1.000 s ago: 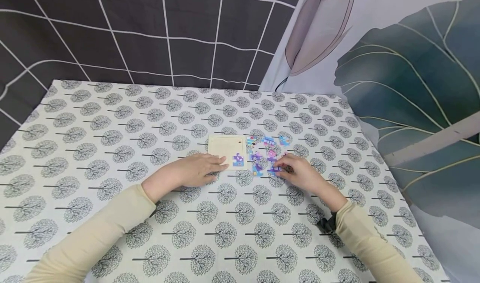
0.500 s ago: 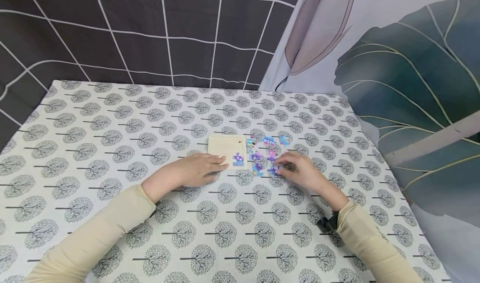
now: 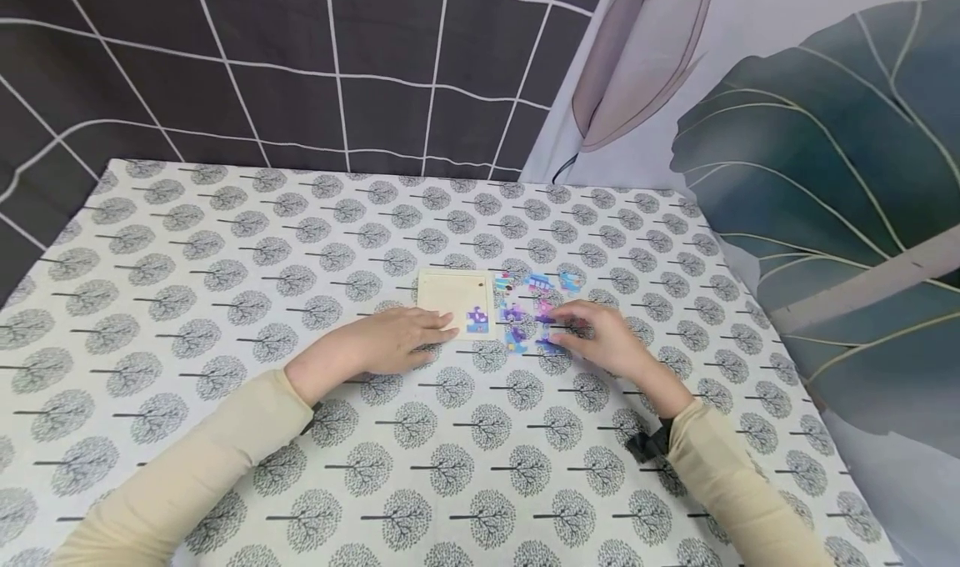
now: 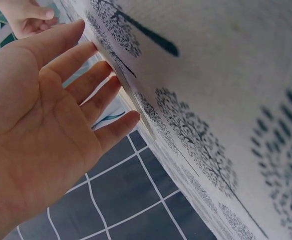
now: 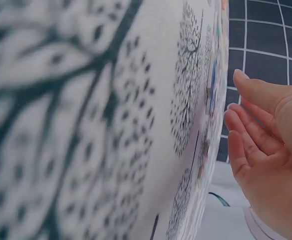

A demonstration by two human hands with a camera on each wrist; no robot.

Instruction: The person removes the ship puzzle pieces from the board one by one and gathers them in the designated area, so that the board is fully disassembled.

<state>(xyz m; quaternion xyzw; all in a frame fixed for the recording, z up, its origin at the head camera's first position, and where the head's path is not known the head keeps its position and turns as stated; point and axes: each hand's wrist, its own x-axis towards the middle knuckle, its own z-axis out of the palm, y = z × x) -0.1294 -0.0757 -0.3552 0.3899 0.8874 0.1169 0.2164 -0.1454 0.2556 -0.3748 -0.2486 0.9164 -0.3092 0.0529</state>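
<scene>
A shallow cream puzzle tray (image 3: 448, 292) lies on the cloth, with purple-and-blue jigsaw pieces (image 3: 477, 321) in its near right corner. My left hand (image 3: 401, 338) rests on the tray's near left part, fingers extended; the left wrist view shows their tips at the tray's edge (image 4: 131, 97). Right of the tray lie several loose jigsaw pieces (image 3: 514, 333) in purple, pink and blue. My right hand (image 3: 600, 338) is over the nearest right piece (image 3: 549, 338), thumb and fingers apart. In the right wrist view, nothing shows between those loosely bent fingers (image 5: 250, 130).
More pieces lie at the far side: a striped one (image 3: 503, 283), a blue-purple one (image 3: 538, 282) and a light blue one (image 3: 569, 281). A tree-print cloth (image 3: 480, 434) covers the table. Behind it hangs a dark grid-patterned curtain (image 3: 285, 67).
My right thumb and fingers have spread apart over the nearest right piece, uncovering more of it. My left hand and the tray have stayed in place.
</scene>
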